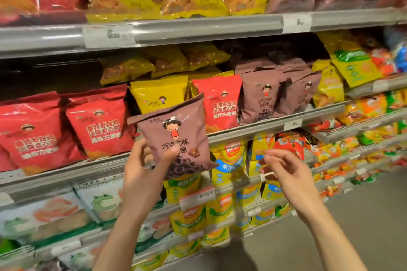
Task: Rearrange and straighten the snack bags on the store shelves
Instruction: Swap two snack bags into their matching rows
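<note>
The left hand [145, 167] grips a brown bag [176, 136] by its lower left corner, thumb across the front and the other fingers curled behind, holding it upright and slightly tilted in the air just in front of the middle shelf [253, 131]. Held this way its printed face is readable, probably so the person can match it to its own kind. The matching brown bags [277, 92] stand on the middle shelf to the right of the held one, past a red bag [220, 103] and a yellow bag [158, 94] directly behind it, so the held bag likely belongs further right. The right hand [286, 169] hovers just right of the held bag, apart from it and empty, with fingers loosely curled, seemingly ready to steady the bag or to part the brown row. More red bags [66, 125] fill the middle shelf to the left.
</note>
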Action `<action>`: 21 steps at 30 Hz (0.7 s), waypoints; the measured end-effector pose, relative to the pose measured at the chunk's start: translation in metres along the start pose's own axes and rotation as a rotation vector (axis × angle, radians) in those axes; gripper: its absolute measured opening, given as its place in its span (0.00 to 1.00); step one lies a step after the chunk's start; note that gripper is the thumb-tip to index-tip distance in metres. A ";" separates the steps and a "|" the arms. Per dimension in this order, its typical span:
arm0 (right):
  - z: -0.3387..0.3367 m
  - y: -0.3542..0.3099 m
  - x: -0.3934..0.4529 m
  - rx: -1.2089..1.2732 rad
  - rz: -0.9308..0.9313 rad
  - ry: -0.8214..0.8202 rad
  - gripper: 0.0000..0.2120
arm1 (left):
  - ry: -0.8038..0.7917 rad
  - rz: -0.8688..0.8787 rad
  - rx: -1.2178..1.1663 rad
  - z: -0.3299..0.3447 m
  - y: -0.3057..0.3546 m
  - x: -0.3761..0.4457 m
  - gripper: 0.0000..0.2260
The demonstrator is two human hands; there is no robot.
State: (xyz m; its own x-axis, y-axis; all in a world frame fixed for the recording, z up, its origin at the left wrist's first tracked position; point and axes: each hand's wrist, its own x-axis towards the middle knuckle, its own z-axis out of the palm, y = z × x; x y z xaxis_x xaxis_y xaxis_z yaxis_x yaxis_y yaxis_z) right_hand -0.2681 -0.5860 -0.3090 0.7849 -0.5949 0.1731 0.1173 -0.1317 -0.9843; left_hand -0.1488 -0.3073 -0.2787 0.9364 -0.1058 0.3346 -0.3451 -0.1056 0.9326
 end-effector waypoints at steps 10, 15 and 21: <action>-0.081 0.014 0.085 -0.019 -0.010 0.050 0.05 | -0.035 0.048 -0.104 0.125 0.003 0.045 0.09; -0.106 0.011 0.135 -0.014 -0.031 0.014 0.04 | -0.012 0.112 -0.138 0.180 0.013 0.068 0.14; -0.140 0.017 0.179 0.062 -0.034 -0.012 0.05 | 0.057 0.179 -0.006 0.227 0.027 0.076 0.09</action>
State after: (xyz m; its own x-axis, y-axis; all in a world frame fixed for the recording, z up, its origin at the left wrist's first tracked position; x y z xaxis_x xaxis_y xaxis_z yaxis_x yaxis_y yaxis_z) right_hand -0.2106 -0.8064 -0.2901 0.7873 -0.5811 0.2062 0.1810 -0.1019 -0.9782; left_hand -0.1013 -0.5422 -0.2587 0.8622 -0.0664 0.5022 -0.5063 -0.0843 0.8582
